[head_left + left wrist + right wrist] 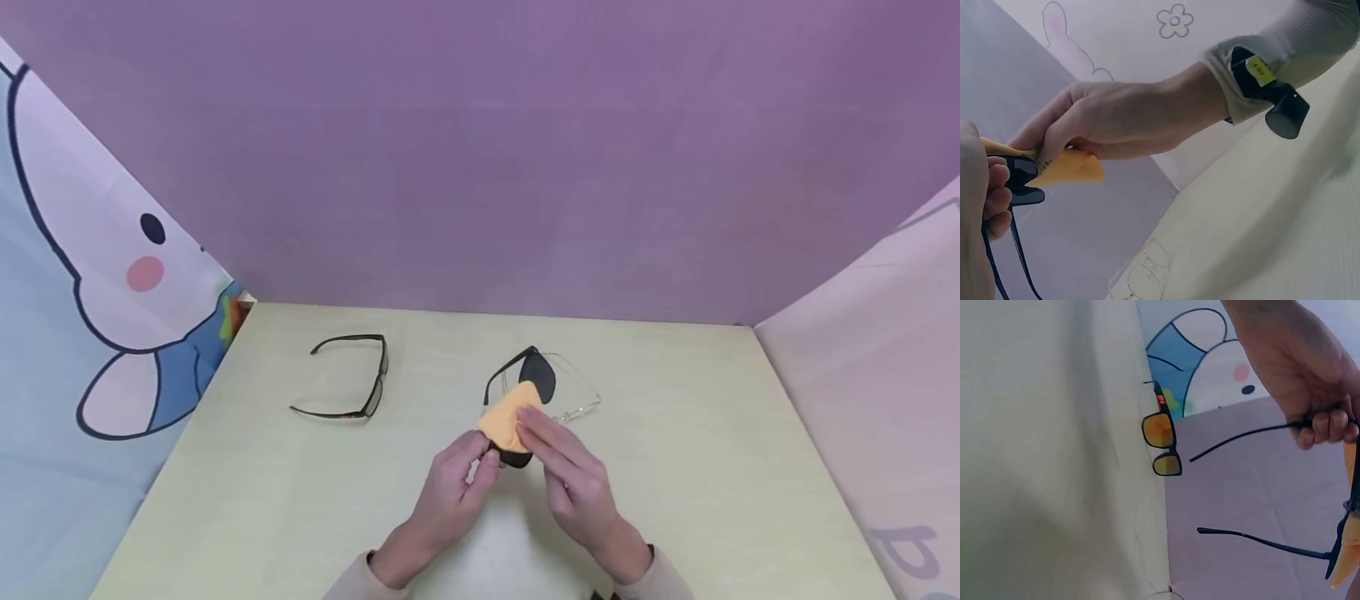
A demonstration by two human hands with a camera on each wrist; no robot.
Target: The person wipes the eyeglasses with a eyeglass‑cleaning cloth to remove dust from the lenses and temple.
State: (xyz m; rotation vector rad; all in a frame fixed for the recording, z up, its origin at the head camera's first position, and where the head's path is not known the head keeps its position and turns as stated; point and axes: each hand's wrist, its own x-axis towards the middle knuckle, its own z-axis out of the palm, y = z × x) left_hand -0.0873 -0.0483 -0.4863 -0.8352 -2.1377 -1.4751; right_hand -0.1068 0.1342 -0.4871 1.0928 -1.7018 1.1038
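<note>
Dark sunglasses (537, 377) are held up above the table, their temples (1260, 540) extended in the right wrist view. My left hand (456, 490) grips them at one end of the frame, fingers curled round the hinge area. An orange cloth (510, 415) lies over the lens area, partly covering the frame. My right hand (572, 479) pinches the cloth against a lens between thumb and fingers, as the left wrist view also shows for that hand (1122, 119). The lens under the cloth is hidden.
Black-framed glasses (372, 396) lie unfolded on the table (300, 500) at the left. Thin wire-framed glasses (587, 408) rest behind the held pair. A purple wall (480, 167) stands at the back, with printed cloth panels at both sides.
</note>
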